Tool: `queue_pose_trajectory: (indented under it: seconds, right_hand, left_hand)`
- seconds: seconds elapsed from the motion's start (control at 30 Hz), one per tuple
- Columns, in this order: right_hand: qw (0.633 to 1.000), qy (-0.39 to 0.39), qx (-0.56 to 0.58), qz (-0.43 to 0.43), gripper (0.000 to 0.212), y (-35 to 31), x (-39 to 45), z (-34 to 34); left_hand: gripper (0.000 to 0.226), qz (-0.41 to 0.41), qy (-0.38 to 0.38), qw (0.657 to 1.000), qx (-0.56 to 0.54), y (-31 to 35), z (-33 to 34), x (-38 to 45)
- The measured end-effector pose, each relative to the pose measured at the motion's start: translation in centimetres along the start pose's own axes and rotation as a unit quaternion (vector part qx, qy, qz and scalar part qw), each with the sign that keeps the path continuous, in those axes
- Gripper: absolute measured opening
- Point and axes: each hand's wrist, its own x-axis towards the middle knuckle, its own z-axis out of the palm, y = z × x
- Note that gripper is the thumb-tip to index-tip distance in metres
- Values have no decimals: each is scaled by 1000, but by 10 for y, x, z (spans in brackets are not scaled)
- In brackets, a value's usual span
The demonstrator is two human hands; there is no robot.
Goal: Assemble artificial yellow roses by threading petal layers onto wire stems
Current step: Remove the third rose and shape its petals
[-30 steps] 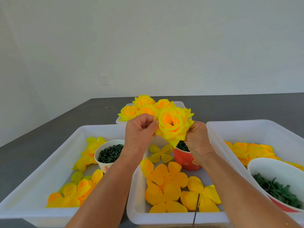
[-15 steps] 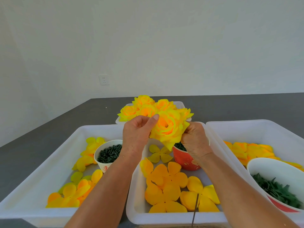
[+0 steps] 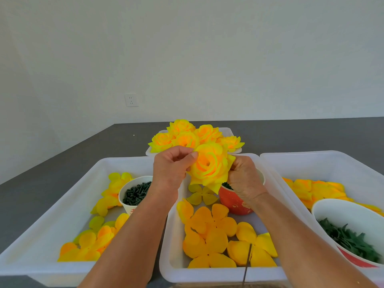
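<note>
Three white trays across the lower frame: left tray (image 3: pixel 62 204), centre tray (image 3: pixel 172 256), right tray (image 3: pixel 311 163), each with loose petal layers (image 3: pixel 207 231). Finished roses (image 3: pixel 187 136) are piled in a tray at centre, behind my hands. The rose (image 3: pixel 209 169) I'm building sits mid-frame, above the centre tray. My left hand (image 3: pixel 170 171) pinches its left outer petal; my right hand (image 3: pixel 243 179) is closed on its right side, fingers behind the bloom. Probably fluffing stage: pull petals outward evenly, don't crush the centre.
</note>
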Motion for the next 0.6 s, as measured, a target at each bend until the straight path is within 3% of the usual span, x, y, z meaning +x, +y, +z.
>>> queue_pose_trajectory:
  seconds: [0.17, 0.33, 0.43, 0.53, 0.6]
  right_hand:
    - [1000, 17, -12, 10, 13, 2, 2, 0]
    - [997, 36, 47, 49, 10, 1, 5, -1]
    - [993, 39, 98, 54, 19, -4, 4, -2]
    - [994, 18, 95, 51, 19, -7, 3, -2]
    - [994, 4, 95, 47, 12, -11, 1, -2]
  left_hand:
    - [12, 104, 6, 991, 81, 1, 4, -1]
    - [17, 89, 58, 994, 28, 0, 4, -2]
    - [19, 9, 96, 995, 4, 2, 3, 2]
    - [39, -155, 20, 987, -40, 3, 2, 6]
    - [39, -177, -16, 983, -44, 0, 1, 6]
